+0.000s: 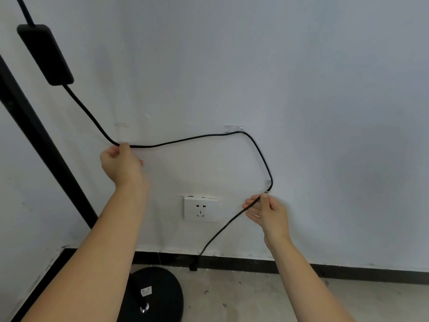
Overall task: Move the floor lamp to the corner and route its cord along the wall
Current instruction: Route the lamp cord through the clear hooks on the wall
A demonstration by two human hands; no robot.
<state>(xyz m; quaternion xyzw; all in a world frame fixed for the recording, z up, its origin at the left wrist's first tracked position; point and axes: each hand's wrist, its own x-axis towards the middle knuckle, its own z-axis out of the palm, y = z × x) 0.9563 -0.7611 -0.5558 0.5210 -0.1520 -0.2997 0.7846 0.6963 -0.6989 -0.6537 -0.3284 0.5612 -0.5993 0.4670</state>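
My forearm hides part of the lamp base (160,296) below the socket (201,209). Left hand (121,165) pinches the cord (185,139) up-left of it; right hand (270,213) grips the cord right of it, arms outstretched.

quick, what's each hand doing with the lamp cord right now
Left hand: closed, pinching the cord against the wall near a clear clip.
Right hand: thumb and fingers closed on the cord just below the lower clip.

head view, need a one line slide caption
Both hands, left and right, pinch the black lamp cord along the wall above the socket.
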